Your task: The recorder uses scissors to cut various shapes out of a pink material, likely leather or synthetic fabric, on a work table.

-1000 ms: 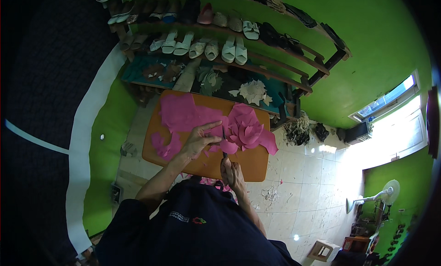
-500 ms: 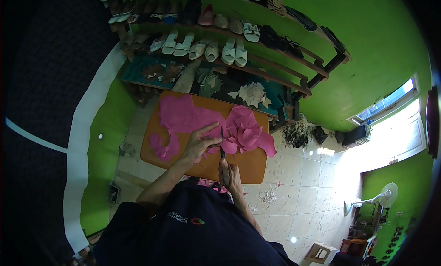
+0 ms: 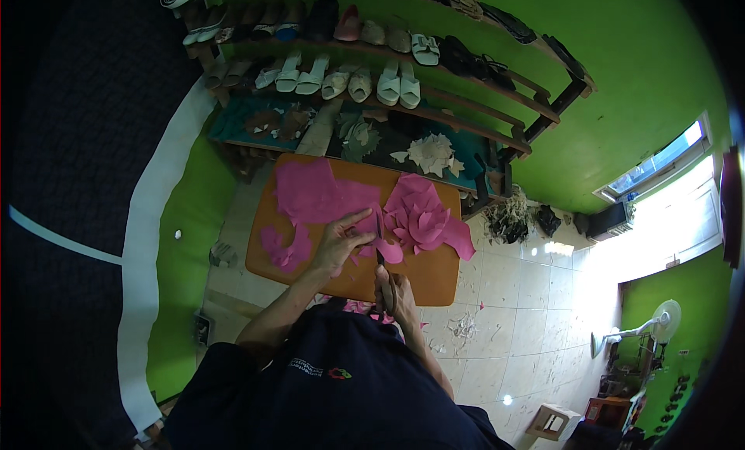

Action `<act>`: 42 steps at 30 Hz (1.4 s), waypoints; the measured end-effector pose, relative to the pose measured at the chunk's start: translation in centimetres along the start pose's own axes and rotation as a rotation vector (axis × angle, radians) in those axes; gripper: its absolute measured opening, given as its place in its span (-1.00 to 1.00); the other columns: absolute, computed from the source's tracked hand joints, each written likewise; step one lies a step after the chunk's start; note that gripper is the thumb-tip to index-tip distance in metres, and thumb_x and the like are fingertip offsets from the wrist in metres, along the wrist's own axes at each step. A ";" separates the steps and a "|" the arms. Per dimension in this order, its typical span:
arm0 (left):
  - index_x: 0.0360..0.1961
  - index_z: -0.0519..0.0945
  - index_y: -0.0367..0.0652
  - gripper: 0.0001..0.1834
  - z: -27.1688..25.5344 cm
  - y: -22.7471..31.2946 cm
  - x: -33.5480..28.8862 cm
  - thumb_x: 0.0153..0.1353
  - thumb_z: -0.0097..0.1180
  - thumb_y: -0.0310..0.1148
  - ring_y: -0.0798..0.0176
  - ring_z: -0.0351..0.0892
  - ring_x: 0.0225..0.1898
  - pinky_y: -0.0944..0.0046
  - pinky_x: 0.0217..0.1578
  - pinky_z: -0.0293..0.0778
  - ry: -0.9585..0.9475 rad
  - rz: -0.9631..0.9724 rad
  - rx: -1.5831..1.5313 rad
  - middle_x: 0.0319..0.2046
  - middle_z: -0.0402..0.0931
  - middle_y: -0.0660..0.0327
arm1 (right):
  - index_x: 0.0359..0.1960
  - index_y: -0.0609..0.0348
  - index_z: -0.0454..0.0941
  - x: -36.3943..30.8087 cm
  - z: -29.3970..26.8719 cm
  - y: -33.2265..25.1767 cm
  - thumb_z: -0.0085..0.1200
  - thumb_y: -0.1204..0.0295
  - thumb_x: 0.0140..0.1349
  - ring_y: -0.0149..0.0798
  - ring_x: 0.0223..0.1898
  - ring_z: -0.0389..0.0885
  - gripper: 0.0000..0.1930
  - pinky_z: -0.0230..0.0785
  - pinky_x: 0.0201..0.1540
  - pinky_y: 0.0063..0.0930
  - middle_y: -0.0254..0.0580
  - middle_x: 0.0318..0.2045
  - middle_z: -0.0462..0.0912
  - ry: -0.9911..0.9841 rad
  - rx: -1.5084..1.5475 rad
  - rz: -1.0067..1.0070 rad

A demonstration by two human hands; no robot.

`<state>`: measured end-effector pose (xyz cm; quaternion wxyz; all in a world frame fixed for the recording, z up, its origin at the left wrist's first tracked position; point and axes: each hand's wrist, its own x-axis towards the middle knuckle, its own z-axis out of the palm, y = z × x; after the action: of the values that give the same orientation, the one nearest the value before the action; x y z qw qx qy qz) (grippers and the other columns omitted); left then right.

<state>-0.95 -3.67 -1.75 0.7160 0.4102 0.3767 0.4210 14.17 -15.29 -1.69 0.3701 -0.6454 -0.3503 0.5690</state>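
beyond orange-brown rounded surface [image 3: 434, 287]: wooden rack [image 3: 466, 120] of shoes. on surface's far left, wide flat pink sheet [image 3: 304, 187]; left edge, curved pink offcut [image 3: 289, 254]; right side, layered heap of petal-shaped pink pieces [image 3: 419, 217], close beside work. above surface's middle, left hand [image 3: 338, 242] holds small curled pink piece [image 3: 391, 253], thumb and forefinger apart; right hand [image 3: 392, 288], fingers closed round dark metal scissors [image 3: 380, 258], blades at piece.
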 end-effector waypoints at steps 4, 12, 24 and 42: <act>0.29 0.46 -0.15 -0.37 0.3 -0.1 -0.5 0.16 0.28 -0.61 0.51 0.60 -0.44 0.45 -0.27 0.58 -0.003 0.011 0.044 -0.47 0.59 0.34 | -0.55 0.15 0.40 0.3 0.5 0.2 0.06 -0.23 0.28 -0.45 -0.74 0.35 -0.38 0.20 -0.69 -0.49 -0.36 -0.72 0.36 0.064 0.018 0.024; 0.30 0.44 -0.19 -0.36 0.4 -0.4 -1.0 0.15 0.28 -0.62 0.51 0.60 -0.43 0.45 -0.26 0.57 0.017 0.051 -0.035 -0.47 0.60 0.34 | -0.60 0.08 0.39 0.9 1.0 2.0 0.16 -0.16 0.24 -0.48 -0.74 0.31 -0.44 0.15 -0.68 -0.51 -0.44 -0.74 0.34 0.133 -0.029 -0.051; 0.33 0.39 -0.19 -0.32 -0.5 -1.0 -1.3 0.15 0.27 -0.63 0.49 0.61 -0.42 0.44 -0.20 0.59 -0.033 -0.004 -0.020 -0.45 0.61 0.34 | -0.63 0.27 0.52 -0.7 2.0 0.4 0.19 -0.16 0.22 -0.44 -0.77 0.38 -0.36 0.19 -0.67 -0.42 -0.37 -0.82 0.35 0.166 -0.021 -0.103; 0.37 0.32 -0.22 -0.25 -1.9 -4.9 -3.5 0.12 0.22 -0.67 0.35 0.67 -0.17 0.37 -0.09 0.65 -0.007 -0.180 -0.072 -0.01 0.59 0.19 | -0.23 0.12 0.70 -0.9 2.1 6.2 0.11 0.00 0.32 -0.03 -0.56 0.62 -0.60 0.40 -0.47 -0.10 0.00 -0.56 0.60 0.056 -0.277 -0.194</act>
<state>-2.42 -7.85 -6.27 0.7665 0.3498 0.3943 0.3669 12.21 -18.88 -6.84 0.3405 -0.6690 -0.4757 0.4585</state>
